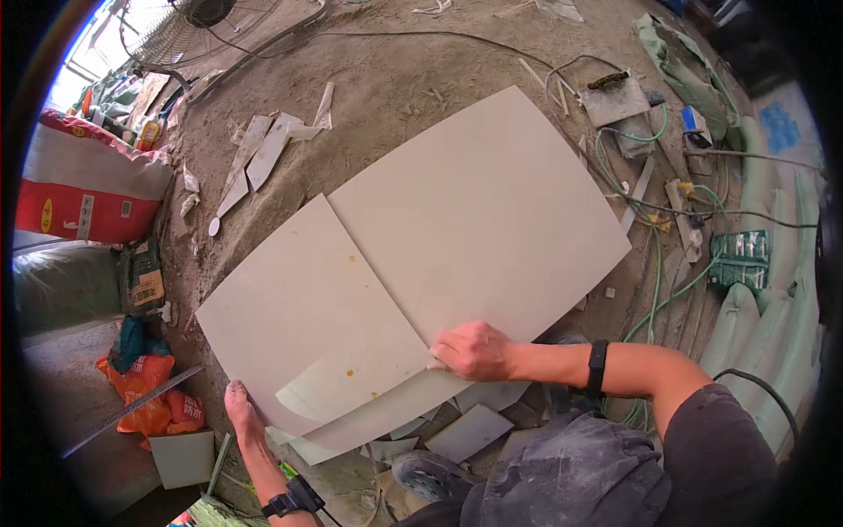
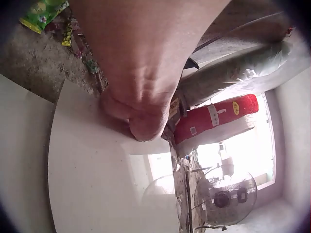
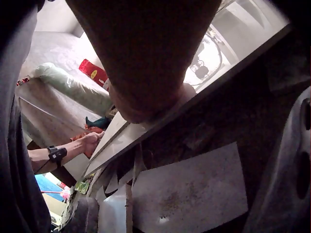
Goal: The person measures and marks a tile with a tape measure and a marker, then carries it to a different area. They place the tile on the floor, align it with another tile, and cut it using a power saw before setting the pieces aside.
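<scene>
A: Status on the tile?

B: Two big tiles on the mortar bed (image 1: pixel 404 79). Left tile (image 1: pixel 307 307) is the one in hand, sitting at 7 o'clock of the right tile (image 1: pixel 483 211), with their long edges butted along one seam.

A: Hands?

B: Left hand (image 1: pixel 241 411) is on the near left corner, at 7 o'clock of the tile. Fingers look fairly straight against the edge; the left wrist view shows only knuckles on the glazed face, so I can't confirm a wrap. Right hand (image 1: pixel 474 350) is at the near end of the seam, 5 o'clock, fingers curled over the edge. A lighter patch by the near edge may be another piece; can't tell.

A: How to seat it well?

B: My read: keep both hands low on the near edge and lower it flat, not corner-first. Hold the seam tight and parallel, then press evenly from the seam outward. Offcuts (image 1: pixel 470 432) lie just under the near edge, so keep them from getting under it.

A: Hazards?

B: Green hose (image 1: pixel 654 263) and cables at 3 o'clock, broken shards (image 1: pixel 255 154) at 11. Both well apart from the tile.
</scene>
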Demonstrator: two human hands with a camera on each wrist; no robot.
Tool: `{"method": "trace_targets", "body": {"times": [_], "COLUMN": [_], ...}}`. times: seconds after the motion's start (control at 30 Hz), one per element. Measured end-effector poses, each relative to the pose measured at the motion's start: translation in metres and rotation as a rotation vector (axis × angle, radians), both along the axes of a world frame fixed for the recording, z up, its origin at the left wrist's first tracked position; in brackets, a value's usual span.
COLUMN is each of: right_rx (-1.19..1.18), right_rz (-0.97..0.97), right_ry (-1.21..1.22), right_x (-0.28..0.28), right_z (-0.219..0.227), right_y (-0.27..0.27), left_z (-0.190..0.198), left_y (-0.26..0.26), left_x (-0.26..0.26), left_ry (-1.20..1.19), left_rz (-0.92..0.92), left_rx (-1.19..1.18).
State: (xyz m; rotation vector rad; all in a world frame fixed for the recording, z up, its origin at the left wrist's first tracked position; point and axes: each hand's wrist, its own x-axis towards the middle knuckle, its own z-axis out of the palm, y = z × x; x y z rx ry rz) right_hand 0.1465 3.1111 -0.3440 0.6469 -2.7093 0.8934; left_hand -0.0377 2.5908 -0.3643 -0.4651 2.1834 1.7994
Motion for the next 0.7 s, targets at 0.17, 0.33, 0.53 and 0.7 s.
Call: {"method": "trace_targets", "body": {"times": [0.17, 0.33, 0.53, 0.7], "right_rx": [-0.006, -0.033, -0.019, -0.017], "right_rz": [-0.002, 0.002, 0.004, 0.0], "right_ry": [0.0, 0.002, -0.008, -0.023], "right_x": [-0.001, -0.001, 0.0, -0.001], "right_z": [0.004, 0.0, -0.001, 0.002], "right_y": [0.0, 0.0, 0.0, 0.0], "left_z": [0.006, 0.014, 0.011, 0.006], "left_y": [0.005, 0.014, 0.011, 0.008], "left_x": [0.001, 0.003, 0.002, 0.001], "left_ry": [-0.013, -0.018, -0.02, -0.022], "left_rz": [-0.003, 0.0, -0.002, -0.004], "left_rx": [-0.014, -0.023, 0.035, 0.027]}}
